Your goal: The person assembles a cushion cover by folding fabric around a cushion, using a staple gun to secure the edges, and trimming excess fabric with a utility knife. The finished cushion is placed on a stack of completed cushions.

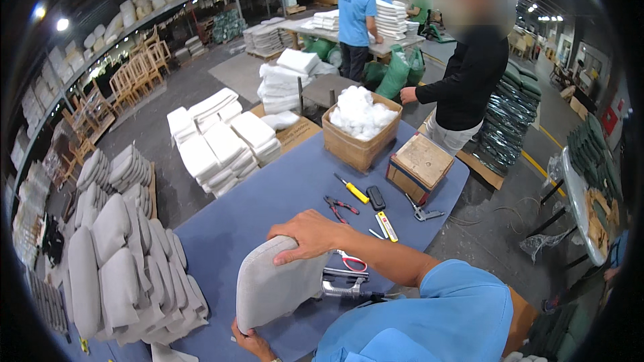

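A grey fabric-covered chair cushion [275,288] stands tilted on its edge over the blue-covered table [215,248]. My right hand [305,236] lies over its upper edge, thumb on the near face and fingers bent round behind. Low on the cushion, my left hand [253,343] grips the bottom corner, its fingers partly hidden. Just behind the cushion lie a pneumatic staple gun [343,288], partly covered by it, and red-handled scissors [353,261]. Farther up are pliers [339,208], a yellow-handled screwdriver [352,189] and a black case [376,198].
A pile of grey cushions [134,261] stands at the left. Toward the table's far end are a carton of white stuffing [359,137], a wooden-topped box [419,164] and a metal air gun [422,209]. A person in black [469,74] stands beyond, near stacked white foam pads [221,141].
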Action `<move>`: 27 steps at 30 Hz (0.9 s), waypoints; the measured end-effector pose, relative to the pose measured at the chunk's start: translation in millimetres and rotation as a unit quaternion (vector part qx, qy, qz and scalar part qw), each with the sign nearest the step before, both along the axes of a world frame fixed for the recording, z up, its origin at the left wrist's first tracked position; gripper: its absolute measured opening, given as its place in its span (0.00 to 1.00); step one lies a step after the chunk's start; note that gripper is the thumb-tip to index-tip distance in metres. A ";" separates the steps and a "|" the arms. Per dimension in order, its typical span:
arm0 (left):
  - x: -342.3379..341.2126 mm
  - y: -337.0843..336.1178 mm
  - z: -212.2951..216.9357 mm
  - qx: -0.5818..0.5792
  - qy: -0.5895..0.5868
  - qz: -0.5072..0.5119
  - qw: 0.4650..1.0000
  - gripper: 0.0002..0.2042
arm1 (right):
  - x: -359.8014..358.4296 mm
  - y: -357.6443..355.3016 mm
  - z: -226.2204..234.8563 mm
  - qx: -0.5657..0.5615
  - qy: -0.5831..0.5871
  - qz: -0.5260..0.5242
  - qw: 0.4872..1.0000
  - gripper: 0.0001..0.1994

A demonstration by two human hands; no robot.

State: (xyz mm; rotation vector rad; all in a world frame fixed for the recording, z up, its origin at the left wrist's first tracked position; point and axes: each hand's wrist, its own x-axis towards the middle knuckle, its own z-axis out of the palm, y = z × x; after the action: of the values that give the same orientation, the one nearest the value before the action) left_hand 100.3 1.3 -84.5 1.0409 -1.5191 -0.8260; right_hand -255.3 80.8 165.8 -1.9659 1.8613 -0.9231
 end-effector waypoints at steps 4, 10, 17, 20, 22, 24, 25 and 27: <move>-7.4 -7.1 -2.8 0.083 0.055 0.045 0.994 0.42 | 15.0 10.1 -12.8 -0.048 0.020 -0.072 0.996 0.32; -11.9 -29.6 -63.5 0.414 0.524 -0.136 0.732 0.32 | 26.7 37.8 -39.2 -0.201 0.038 -0.115 0.972 0.26; -37.4 12.0 -40.9 0.480 0.425 0.076 0.764 0.40 | -13.5 89.6 -54.5 -0.116 -0.151 -0.217 0.957 0.27; 40.7 59.3 3.1 0.443 0.386 0.032 0.809 0.41 | -7.1 42.1 -36.4 -0.013 -0.174 -0.168 0.970 0.22; 67.1 82.6 6.4 0.420 0.375 0.060 0.824 0.36 | 2.9 10.6 -41.5 0.013 -0.165 -0.102 0.981 0.22; 79.9 102.7 27.2 0.404 0.312 0.087 0.855 0.33 | 13.8 -21.1 -58.2 0.014 -0.156 -0.017 0.988 0.23; 87.5 111.0 30.7 0.405 0.327 0.093 0.849 0.34 | 15.8 -40.2 -65.3 0.054 -0.213 0.016 0.975 0.23; 89.1 126.8 22.2 0.390 0.377 0.128 0.831 0.33 | 23.4 -84.2 -88.3 0.117 -0.296 0.049 0.947 0.24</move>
State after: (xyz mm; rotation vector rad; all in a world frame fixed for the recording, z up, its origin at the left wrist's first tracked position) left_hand 189.4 128.1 -62.3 1.2300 -0.3258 -1.4928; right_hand -231.9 -3.5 77.5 -1.4166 1.4368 -1.0564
